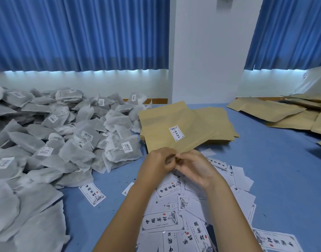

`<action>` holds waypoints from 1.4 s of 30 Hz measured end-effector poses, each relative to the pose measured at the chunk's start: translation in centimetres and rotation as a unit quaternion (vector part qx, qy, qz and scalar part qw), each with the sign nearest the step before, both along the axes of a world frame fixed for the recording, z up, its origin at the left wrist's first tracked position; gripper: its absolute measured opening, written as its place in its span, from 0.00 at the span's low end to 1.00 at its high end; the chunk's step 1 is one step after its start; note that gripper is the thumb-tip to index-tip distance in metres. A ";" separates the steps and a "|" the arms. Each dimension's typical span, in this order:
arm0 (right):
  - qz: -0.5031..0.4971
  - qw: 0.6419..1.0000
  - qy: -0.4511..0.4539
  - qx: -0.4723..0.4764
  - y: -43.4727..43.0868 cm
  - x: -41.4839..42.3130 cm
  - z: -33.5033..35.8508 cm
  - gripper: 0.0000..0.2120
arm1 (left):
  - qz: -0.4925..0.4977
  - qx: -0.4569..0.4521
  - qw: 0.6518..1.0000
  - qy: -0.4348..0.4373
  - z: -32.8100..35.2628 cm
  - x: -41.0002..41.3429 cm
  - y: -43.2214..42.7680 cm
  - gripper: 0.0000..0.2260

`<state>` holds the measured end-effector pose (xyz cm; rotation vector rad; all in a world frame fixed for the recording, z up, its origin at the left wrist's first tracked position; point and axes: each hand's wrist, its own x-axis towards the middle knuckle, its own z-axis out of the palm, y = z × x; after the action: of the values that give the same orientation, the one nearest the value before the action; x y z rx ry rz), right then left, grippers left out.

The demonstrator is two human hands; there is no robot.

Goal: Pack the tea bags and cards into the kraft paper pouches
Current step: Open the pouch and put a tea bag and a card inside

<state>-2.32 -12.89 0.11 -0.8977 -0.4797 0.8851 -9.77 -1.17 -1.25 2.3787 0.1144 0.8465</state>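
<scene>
A kraft paper pouch (pixel 171 130) with a small white label lies tilted on top of a stack of kraft pouches (pixel 217 128) at the table's middle. My left hand (pixel 157 165) and my right hand (pixel 194 167) meet at the pouch's near edge, and their fingertips pinch that edge together. A big heap of grey-white tea bags (pixel 61 135) with barcode labels covers the left of the table. White cards (pixel 163 221) with black calligraphy lie scattered under and around my forearms.
The table has a blue cover (pixel 275 179). More kraft pouches (pixel 286 113) lie spread at the far right. One card (pixel 92 194) lies alone near the tea bag heap. Blue curtains and a white pillar stand behind the table.
</scene>
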 end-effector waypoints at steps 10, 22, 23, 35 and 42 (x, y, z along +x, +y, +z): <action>-0.105 0.994 0.032 -0.017 1.2 -0.2 0.1 0.15 | 0.056 0.030 0.998 -0.031 0.1 0.2 -0.6 0.07; -0.121 0.978 -0.118 -0.124 2.6 -1.8 -0.3 0.19 | 0.189 0.007 0.980 -0.056 0.5 -0.3 -1.4 0.06; -0.123 0.978 -0.104 -0.131 2.7 -1.9 -0.3 0.20 | 0.217 -0.035 0.973 -0.065 0.6 -0.3 -1.1 0.06; -0.185 0.968 -0.028 -0.166 2.5 -1.2 -0.7 0.08 | 0.087 0.108 0.990 -0.001 0.5 -0.4 -1.0 0.21; -0.355 0.877 -0.221 -0.239 1.4 0.5 -1.0 0.24 | 0.102 -0.027 0.955 -0.278 3.5 -1.4 -0.2 0.28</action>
<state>-1.82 -11.46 -0.84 -1.6153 -0.2734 0.0972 -11.13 -1.34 2.26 2.0116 0.1524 1.5561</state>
